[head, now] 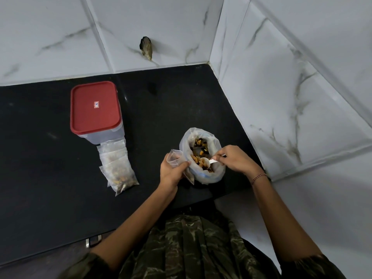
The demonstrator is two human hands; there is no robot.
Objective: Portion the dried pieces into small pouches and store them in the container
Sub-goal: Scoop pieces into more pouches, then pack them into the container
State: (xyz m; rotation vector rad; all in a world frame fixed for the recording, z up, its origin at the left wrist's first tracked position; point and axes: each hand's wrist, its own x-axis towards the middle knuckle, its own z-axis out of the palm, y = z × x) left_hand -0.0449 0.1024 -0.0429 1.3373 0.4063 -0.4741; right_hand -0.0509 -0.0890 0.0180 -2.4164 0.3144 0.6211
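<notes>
— Far left of the black table (50, 168)?
— Upright near the back wall, lid on: clear rectangular plastic container with a red lid (96, 109). Just in front, touching its base: pile of small clear filled pouches (118, 170), lying flat and overlapped, brown and yellow bits inside.

— And the left hand (171, 174)?
— Right of the pile, apart from it. Curled round a small empty clear pouch (174, 157), thumb across the front, mouth held up and open. Pressed against the left side of the large translucent plastic bag (217, 175).

— Inside that bag?
— Heap of dried pieces (198, 150), yellow, orange and dark, all mixed. Rim rolled down, mouth wide open, standing on the table near the front edge.

— And the right hand (236, 160)?
— Over the bag's right rim. Thumb and fingertips pinched on the handle of a small white plastic spoon (210, 161), bowl down among the pieces with a few on it. Thin red thread bracelet (259, 176) at the wrist.

— Behind all that?
— White marble-veined wall tiles (281, 97), at the back and along the right.
</notes>
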